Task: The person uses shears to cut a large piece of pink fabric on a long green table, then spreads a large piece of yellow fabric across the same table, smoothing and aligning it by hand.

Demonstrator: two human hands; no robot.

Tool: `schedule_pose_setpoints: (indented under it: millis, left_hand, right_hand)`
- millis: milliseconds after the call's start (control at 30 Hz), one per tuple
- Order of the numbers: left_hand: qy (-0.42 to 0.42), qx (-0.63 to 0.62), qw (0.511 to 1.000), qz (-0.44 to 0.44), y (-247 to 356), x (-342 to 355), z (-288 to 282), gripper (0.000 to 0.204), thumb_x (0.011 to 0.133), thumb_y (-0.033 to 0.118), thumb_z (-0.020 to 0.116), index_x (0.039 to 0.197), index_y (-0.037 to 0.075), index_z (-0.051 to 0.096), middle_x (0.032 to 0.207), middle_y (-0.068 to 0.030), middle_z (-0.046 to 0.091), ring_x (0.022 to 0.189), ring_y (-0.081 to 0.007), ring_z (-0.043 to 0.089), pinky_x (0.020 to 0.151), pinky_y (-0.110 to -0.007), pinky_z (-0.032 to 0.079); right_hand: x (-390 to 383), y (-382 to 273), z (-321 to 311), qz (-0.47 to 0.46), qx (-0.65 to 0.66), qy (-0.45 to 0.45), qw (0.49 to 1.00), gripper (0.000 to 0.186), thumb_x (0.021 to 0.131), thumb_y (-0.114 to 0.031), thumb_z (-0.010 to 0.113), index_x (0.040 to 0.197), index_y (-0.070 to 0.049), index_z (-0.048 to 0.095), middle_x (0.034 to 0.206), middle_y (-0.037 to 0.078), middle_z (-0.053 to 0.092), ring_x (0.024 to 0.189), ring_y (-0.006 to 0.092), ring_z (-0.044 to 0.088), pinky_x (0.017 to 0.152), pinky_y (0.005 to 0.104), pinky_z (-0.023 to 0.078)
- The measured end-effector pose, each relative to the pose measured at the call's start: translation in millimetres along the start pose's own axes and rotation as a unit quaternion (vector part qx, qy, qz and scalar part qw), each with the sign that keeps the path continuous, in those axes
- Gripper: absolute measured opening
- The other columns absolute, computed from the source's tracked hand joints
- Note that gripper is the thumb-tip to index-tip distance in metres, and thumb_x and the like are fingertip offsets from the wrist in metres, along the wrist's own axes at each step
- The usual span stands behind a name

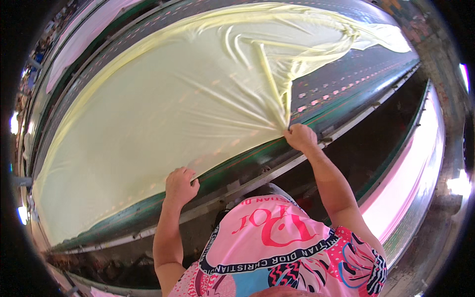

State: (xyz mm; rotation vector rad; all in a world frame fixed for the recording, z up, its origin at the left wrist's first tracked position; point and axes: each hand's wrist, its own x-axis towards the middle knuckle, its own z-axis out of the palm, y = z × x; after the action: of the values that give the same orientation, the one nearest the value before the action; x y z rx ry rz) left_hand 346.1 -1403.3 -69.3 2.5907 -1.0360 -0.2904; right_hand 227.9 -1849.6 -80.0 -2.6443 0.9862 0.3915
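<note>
I stand in a textile printing workshop, a factory hall rather than any home or shop. What fills the middle of the frame is a very long, dark green counter [316, 106] with a metal rail [277, 171] along its near edge, running from lower left to upper right, and rows of small pale marks repeat down its length. A wide sheet of thin pale yellow fabric [148, 114] lies spread flat over it. More long counters run parallel: one at the upper left carries pale pink cloth [81, 37], another at the right edge carries pink cloth [420, 163] too. A bare, worn floor [435, 237] shows at lower right.
</note>
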Motion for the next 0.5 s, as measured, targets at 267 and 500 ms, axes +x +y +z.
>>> schedule_pose_setpoints:
  millis: [267, 500]
  left_hand:
    - [0.104, -0.093, 0.981, 0.136, 105.5, 88.6, 27.5, 0.011, 0.085, 0.01, 0.075, 0.095, 0.007, 0.073, 0.092, -0.0121, 0.07, 0.092, -0.0343, 0.069, 0.081, -0.047, 0.057]
    - [0.155, 0.026, 0.976, 0.15, 279.8, 228.9, 105.8, 0.01, 0.089, 0.01, 0.071, 0.095, 0.002, 0.073, 0.099, -0.0159, 0.072, 0.089, -0.0386, 0.071, 0.082, -0.05, 0.059]
  right_hand:
    - [26.7, 76.0, -54.1, -0.04, 0.087, 0.061, 0.994, 0.033, 0.094, -0.041, 0.074, 0.096, -0.008, 0.078, 0.092, 0.019, 0.077, 0.095, 0.0418, 0.074, 0.084, 0.0525, 0.058]
    - [65.7, 180.5, -95.7, -0.146, 0.175, 0.083, 0.97, 0.028, 0.095, -0.033, 0.075, 0.097, -0.006, 0.076, 0.088, 0.019, 0.076, 0.085, 0.0413, 0.074, 0.076, 0.0491, 0.058]
